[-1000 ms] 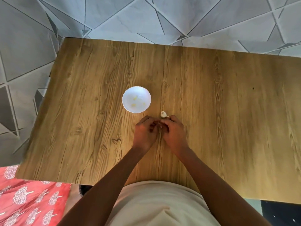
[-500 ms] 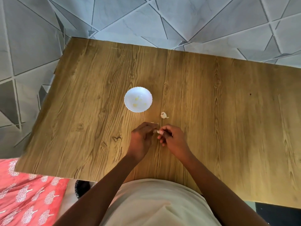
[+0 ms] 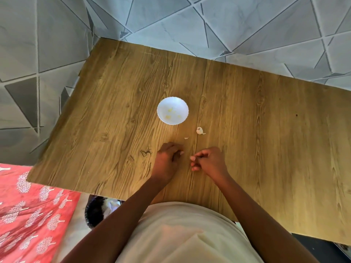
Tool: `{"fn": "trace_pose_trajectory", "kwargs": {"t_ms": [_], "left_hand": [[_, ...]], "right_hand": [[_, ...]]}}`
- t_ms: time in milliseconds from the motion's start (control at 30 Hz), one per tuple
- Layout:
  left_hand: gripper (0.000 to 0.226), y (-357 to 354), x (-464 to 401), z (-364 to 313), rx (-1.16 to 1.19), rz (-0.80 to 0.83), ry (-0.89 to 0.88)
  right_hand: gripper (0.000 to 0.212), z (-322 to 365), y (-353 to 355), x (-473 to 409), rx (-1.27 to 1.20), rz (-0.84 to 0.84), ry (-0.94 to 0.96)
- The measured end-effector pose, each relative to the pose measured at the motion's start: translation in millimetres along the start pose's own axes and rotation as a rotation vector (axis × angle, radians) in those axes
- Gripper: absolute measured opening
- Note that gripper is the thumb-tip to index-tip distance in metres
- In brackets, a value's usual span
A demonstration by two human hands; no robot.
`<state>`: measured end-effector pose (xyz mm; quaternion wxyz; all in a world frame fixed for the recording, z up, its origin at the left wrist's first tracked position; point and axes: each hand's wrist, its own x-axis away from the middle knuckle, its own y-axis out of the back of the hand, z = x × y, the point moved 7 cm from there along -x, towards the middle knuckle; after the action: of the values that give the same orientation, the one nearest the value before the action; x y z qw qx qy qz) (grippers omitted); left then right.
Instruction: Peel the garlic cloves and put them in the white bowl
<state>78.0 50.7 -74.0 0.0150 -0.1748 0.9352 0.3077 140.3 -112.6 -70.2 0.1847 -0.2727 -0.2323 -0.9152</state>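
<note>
Garlic clove hidden; right hand (image 3: 209, 160) fingers (image 3: 193, 158) curled, left hand (image 3: 169, 158) grip unclear.

Soft daylight, wide-angle bending edges, slight blur.

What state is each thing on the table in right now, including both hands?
White bowl: upright, a few yellowish peeled pieces inside.
Garlic piece: lying on the table, right of the bowl, untouched.
Skin scrap: loose on the table.
Left hand: fingers curled; contents hidden.
Right hand: fingers curled; whether it holds a clove is unclear.
Table: wooden, bearing everything.
</note>
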Motion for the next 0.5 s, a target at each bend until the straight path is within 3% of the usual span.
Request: {"fn": "trace_pose_trajectory", "kwargs": {"t_ms": [100, 200, 267, 500], "left_hand": [[0.027, -1.1, 9.8, 1.2, -0.105, 0.01, -0.089], [0.028, 0.5, 7.2, -1.1, -0.086, 0.007, -0.091], [0.028, 1.0, 4.2, -0.2, -0.074, 0.01, -0.079], [0.029, 3.4, 5.7, 3.4, -0.036, 0.002, -0.078]], "right_hand": [[0.005, 5.1, -1.3, -11.9, 0.205, -0.012, -0.074], [0.016, 17.4, -5.8, -22.4, 0.417, 0.001, -0.117], [0.026, 25.2, -9.4, -24.7, 0.441, -0.021, -0.111], [0.024, 34.7, -22.2, -26.0, 0.736, -0.029, 0.025]]}}
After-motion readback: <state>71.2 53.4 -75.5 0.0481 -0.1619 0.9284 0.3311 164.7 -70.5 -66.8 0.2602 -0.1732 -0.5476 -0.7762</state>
